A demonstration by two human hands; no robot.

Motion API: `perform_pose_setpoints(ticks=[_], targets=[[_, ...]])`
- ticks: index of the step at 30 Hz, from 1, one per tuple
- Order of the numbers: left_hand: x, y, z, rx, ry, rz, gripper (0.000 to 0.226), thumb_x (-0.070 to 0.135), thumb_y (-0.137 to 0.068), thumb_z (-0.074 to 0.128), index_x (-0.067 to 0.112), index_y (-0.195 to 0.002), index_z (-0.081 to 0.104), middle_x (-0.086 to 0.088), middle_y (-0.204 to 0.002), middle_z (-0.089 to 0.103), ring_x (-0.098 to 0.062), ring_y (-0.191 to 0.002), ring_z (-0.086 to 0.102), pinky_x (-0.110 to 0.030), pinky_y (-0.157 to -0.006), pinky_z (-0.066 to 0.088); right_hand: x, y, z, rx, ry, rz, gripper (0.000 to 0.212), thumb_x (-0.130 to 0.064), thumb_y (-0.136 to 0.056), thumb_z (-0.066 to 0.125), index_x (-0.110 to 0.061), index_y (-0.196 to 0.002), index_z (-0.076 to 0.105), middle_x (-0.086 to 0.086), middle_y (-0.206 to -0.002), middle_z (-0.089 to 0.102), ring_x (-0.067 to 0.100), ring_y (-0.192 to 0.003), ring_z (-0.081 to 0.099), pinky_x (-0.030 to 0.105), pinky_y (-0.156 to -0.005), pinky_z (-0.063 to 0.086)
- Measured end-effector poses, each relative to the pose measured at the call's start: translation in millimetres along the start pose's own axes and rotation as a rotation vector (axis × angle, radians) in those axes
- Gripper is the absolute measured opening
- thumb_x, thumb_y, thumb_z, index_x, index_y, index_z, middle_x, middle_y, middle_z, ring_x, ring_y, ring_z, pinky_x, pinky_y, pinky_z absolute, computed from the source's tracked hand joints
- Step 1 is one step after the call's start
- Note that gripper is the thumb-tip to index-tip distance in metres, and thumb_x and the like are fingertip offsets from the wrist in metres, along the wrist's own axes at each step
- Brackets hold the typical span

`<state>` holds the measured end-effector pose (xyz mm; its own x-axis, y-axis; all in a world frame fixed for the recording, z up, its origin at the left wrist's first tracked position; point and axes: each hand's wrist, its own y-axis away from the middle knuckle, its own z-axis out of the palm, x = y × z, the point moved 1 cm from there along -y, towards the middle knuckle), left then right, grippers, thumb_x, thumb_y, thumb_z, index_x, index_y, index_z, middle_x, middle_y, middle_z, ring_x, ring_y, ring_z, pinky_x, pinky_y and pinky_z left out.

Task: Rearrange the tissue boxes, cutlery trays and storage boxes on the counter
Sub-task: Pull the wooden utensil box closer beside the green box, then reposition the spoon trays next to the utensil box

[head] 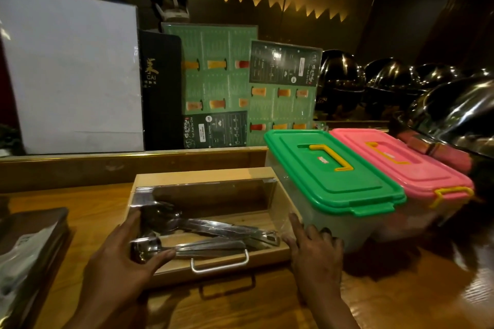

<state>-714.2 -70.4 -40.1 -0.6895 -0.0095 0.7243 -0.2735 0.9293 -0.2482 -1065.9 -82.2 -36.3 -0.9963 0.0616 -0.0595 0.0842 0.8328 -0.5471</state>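
A wooden cutlery tray (203, 177) with a clear lid and a metal handle sits on the counter in front of me, holding several steel spoons (213, 232). My left hand (120, 262) grips its front left corner, thumb over the rim. My right hand (315, 254) presses against its right side, fingers spread, between the tray and a green-lidded storage box (331, 171). A pink-lidded storage box (409, 165) stands just right of the green one. A dark tissue box (29, 243) lies at the left edge.
Menus (213, 83) and a white board (69, 72) lean against the back ledge. Shiny chafing-dish domes (454, 115) crowd the right. The wooden counter (401, 296) shows at front right.
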Motion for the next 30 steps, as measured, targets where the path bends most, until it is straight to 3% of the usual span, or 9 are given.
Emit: perform_pose_setpoints(ticks=[11, 14, 17, 19, 22, 25, 28, 30], targets=[[3, 7, -3, 0.031, 0.009, 0.041, 0.114, 0.069, -0.052, 0.080, 0.040, -0.152, 0.031, 0.003, -0.150, 0.049, -0.024, -0.128, 0.053, -0.044, -0.092, 0.054, 3, 0, 2, -0.039, -0.012, -0.009, 0.052, -0.039, -0.087, 0.053, -0.029, -0.138, 0.055, 0.007, -0.099, 0.072, 0.036, -0.075, 0.056, 0.044, -0.070, 0.035], [5, 8, -5, 0.028, 0.038, 0.062, 0.111, 0.064, -0.055, 0.084, 0.040, -0.151, 0.033, 0.007, -0.147, 0.050, -0.015, -0.123, 0.052, -0.033, -0.089, 0.051, 4, 1, 4, -0.020, -0.028, 0.006, 0.053, -0.029, -0.083, 0.070, -0.027, -0.134, 0.059, 0.010, -0.096, 0.072, 0.037, -0.074, 0.056, 0.046, -0.069, 0.036], [7, 8, -7, 0.015, 0.045, 0.061, 0.111, 0.066, -0.055, 0.083, 0.041, -0.151, 0.032, 0.018, -0.142, 0.047, -0.001, -0.118, 0.044, -0.016, -0.085, 0.040, 2, -1, 6, -0.036, -0.038, 0.041, 0.053, -0.028, -0.077, 0.073, -0.026, -0.129, 0.064, 0.013, -0.104, 0.072, 0.042, -0.077, 0.058, 0.052, -0.073, 0.038], [9, 8, -11, -0.016, 0.067, 0.075, 0.109, 0.063, -0.058, 0.083, 0.045, -0.151, 0.028, 0.027, -0.138, 0.039, 0.003, -0.121, 0.041, -0.007, -0.082, 0.036, -3, -4, 1, -0.092, -0.041, 0.048, 0.052, -0.034, -0.080, 0.065, -0.028, -0.131, 0.062, 0.013, -0.114, 0.070, 0.044, -0.084, 0.059, 0.052, -0.078, 0.037], [9, 11, -23, -0.061, 0.085, 0.095, 0.104, 0.044, -0.067, 0.087, 0.052, -0.149, 0.022, 0.032, -0.140, 0.035, 0.005, -0.127, 0.040, -0.016, -0.097, 0.044, -11, -8, -10, -0.209, -0.075, 0.091, 0.058, -0.038, -0.084, 0.061, -0.024, -0.139, 0.052, 0.015, -0.126, 0.063, 0.043, -0.102, 0.056, 0.052, -0.090, 0.041], [-2, 18, -42, -0.050, 0.081, 0.056, 0.100, 0.035, -0.072, 0.086, 0.054, -0.148, 0.024, 0.027, -0.149, 0.033, 0.000, -0.136, 0.035, -0.032, -0.108, 0.043, -34, 1, -11, -0.085, -0.345, 0.102, 0.046, -0.035, -0.082, 0.057, -0.010, -0.120, 0.065, 0.025, -0.103, 0.065, 0.047, -0.093, 0.058, 0.058, -0.083, 0.048], [-27, 20, -75, -0.023, 0.001, 0.037, 0.089, 0.041, -0.075, 0.081, 0.049, -0.148, 0.032, 0.014, -0.158, 0.034, -0.010, -0.143, 0.033, -0.044, -0.110, 0.043, -91, 19, -28, 0.035, -0.606, -0.122, 0.044, -0.038, -0.082, 0.052, -0.005, -0.106, 0.069, 0.019, -0.093, 0.066, 0.037, -0.085, 0.059, 0.044, -0.082, 0.044], [-42, 18, -100, 0.004, -0.040, 0.060, 0.076, 0.042, -0.078, 0.079, 0.041, -0.145, 0.043, 0.007, -0.155, 0.041, -0.013, -0.143, 0.035, -0.041, -0.112, 0.039, -136, 34, -42, -0.043, -0.706, -0.267, 0.026, -0.028, -0.084, 0.064, -0.015, -0.106, 0.068, 0.006, -0.093, 0.065, 0.024, -0.085, 0.059, 0.036, -0.078, 0.044]])
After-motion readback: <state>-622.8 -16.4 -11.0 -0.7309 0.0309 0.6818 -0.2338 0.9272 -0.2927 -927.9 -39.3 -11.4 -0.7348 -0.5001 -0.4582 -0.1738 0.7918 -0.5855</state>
